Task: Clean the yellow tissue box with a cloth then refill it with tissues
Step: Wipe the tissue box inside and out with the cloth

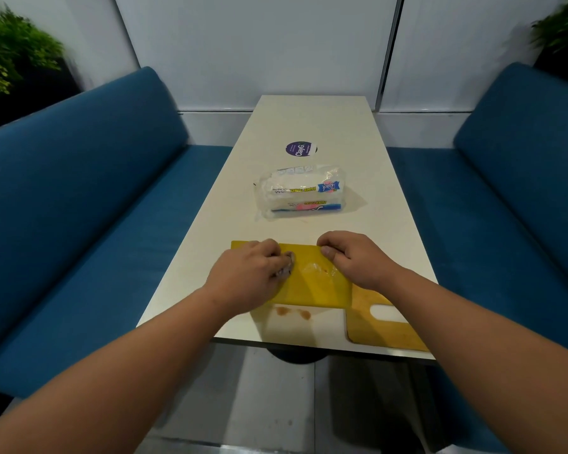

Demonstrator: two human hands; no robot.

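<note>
While I lean over the near end of a pale table (325, 126), both my hands rest on the yellow tissue box (312, 283), which lies flat just in front of me. My left hand (246, 273) is closed around a small greyish cloth (287, 265), pressing it on the box's top face, left of centre. My right hand (354, 257) grips the box's far right edge, fingers curled over it, bracing it. The hands sit close together but apart, with a wet-looking sheen and a small brown spot (323, 271) on the yellow surface between them. I judge the wipe works best by holding the box firmly with the right hand and sweeping the cloth rightward across that spot. Below my left hand, brown stains (292, 312) mark the table. Under my right wrist lies a darker yellow lid (384, 326) with a rounded slot. Beyond my hands lies a clear pack of tissues (300, 191), its print upside down to me: "PAPER TOWEL" on a yellow band, plus a blue brand label in script that I cannot make out. Farther off, a round purple sticker (300, 149) reads "ClayGo"
</note>
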